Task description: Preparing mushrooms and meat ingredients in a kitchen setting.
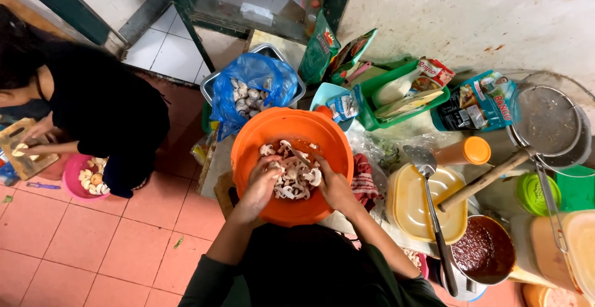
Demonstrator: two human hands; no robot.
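Both hands in the mushroom bowl

Our left hand (263, 180) and right hand (330, 182) dig into sliced mushrooms (291, 171) inside the orange bowl (273, 130), fingers loosely curled around pieces, at the counter's left edge.

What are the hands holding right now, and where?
Both hands, left and right, are in the mushroom slices in the orange bowl; an actual grip cannot be told.

Glossy orange plastic bowl (322, 136), crinkled blue plastic bag (254, 74), metal spatula (423, 161), wooden board (18, 155).
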